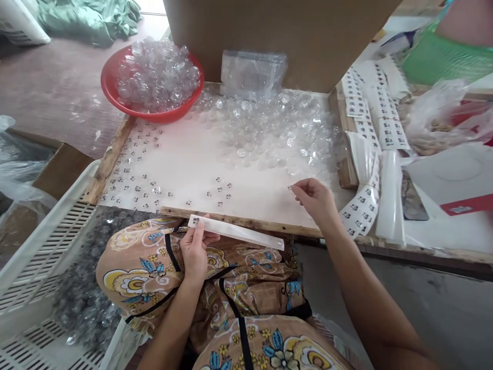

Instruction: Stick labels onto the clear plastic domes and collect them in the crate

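My left hand (195, 249) pinches a white sticker strip (242, 234) near its left end, over my lap. One small dark panda-like print shows by my thumb; the rest of the strip looks bare. Over the white board (181, 159), my right hand (314, 200) is closed in a pinch, with a tiny dark-marked sticker (290, 188) at the fingertips. Clear plastic domes (277, 128) lie heaped across the board's far right part. Scattered at its left and front are several clear pieces bearing small dark prints (138, 189).
A red bowl (110, 85) heaped with clear domes overlaps the board's far left corner. A cardboard box (285, 25) rises behind. Sticker rolls (385, 113) lie at right beyond a wooden edge. At left stands a white crate (46, 246) holding many finished-looking pieces.
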The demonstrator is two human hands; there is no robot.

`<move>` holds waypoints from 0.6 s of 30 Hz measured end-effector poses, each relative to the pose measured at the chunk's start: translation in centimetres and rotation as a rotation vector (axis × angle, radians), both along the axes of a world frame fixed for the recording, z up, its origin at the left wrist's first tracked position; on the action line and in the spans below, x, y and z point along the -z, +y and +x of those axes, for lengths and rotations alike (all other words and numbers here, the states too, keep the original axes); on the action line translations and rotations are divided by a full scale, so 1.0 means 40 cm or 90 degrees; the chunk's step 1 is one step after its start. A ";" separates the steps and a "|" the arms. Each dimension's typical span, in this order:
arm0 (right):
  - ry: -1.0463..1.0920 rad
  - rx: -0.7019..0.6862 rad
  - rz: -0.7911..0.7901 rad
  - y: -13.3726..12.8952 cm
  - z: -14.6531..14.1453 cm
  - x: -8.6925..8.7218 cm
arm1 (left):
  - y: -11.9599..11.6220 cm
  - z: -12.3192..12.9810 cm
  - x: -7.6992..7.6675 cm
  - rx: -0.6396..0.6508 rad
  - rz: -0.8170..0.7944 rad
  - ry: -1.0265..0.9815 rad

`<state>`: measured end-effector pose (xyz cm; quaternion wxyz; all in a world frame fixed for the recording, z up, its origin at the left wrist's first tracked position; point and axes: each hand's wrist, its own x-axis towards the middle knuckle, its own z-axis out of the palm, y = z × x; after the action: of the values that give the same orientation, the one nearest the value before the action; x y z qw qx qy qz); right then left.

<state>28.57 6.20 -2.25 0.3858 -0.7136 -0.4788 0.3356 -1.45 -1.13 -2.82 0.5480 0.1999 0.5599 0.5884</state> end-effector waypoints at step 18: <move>-0.316 -0.082 0.021 0.001 -0.073 0.022 | -0.002 -0.001 0.007 0.007 0.010 0.006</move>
<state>25.66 6.23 -3.12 0.2460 -0.7359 -0.6085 0.1663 -1.47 -1.20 -3.11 0.5474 0.2099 0.5566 0.5886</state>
